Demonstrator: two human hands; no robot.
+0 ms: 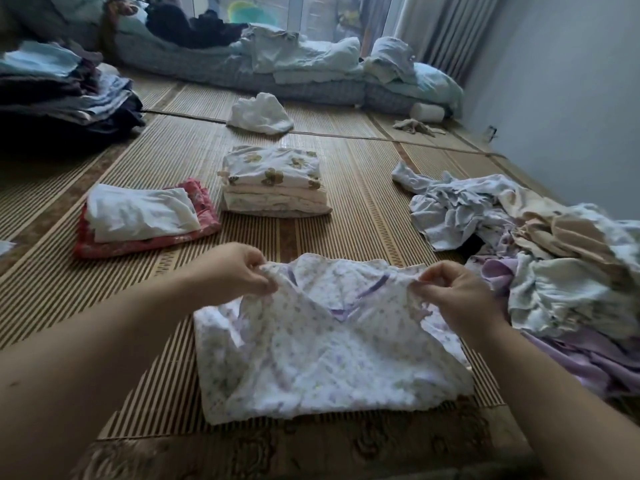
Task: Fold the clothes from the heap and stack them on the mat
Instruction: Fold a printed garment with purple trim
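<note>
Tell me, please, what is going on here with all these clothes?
A person is folding laundry on a mat. The left hand and the right hand each pinch a shoulder of a floral top, which lies spread out in front of them. To the right, the heap is still unfolded. Beyond the top sit two folded piles, a flowered stack and a red stack.
</note>
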